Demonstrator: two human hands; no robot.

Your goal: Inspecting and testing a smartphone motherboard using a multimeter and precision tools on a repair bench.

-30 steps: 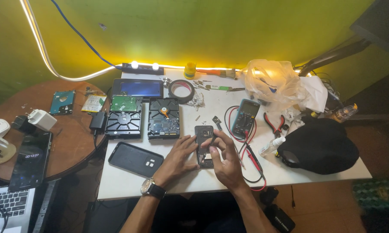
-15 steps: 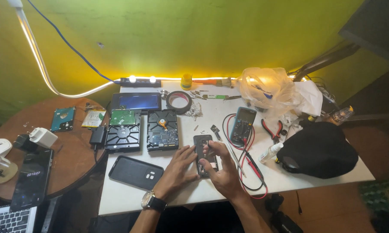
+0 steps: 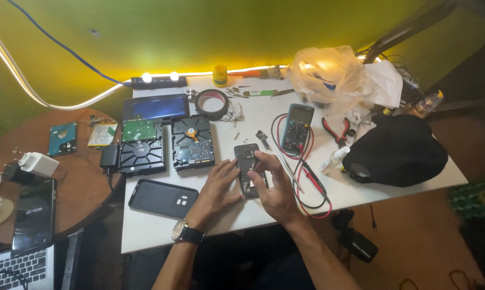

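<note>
Lying opened at the centre of the frame on the white table (image 3: 360, 198), the phone (image 3: 248, 167) shows its insides, back already off; a black case (image 3: 163, 198) sits lower left of it. The left hand (image 3: 219, 189) rests half-open against its side, the right hand (image 3: 274, 188) curls over its lower part, fingers pinching at something hidden. Inner parts are too small to tell.

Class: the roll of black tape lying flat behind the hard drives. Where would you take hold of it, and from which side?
Grip the tape roll across its rim from above, one finger in the open centre. It lies flat on the white table, so the hole faces up and the sides are low.
</note>
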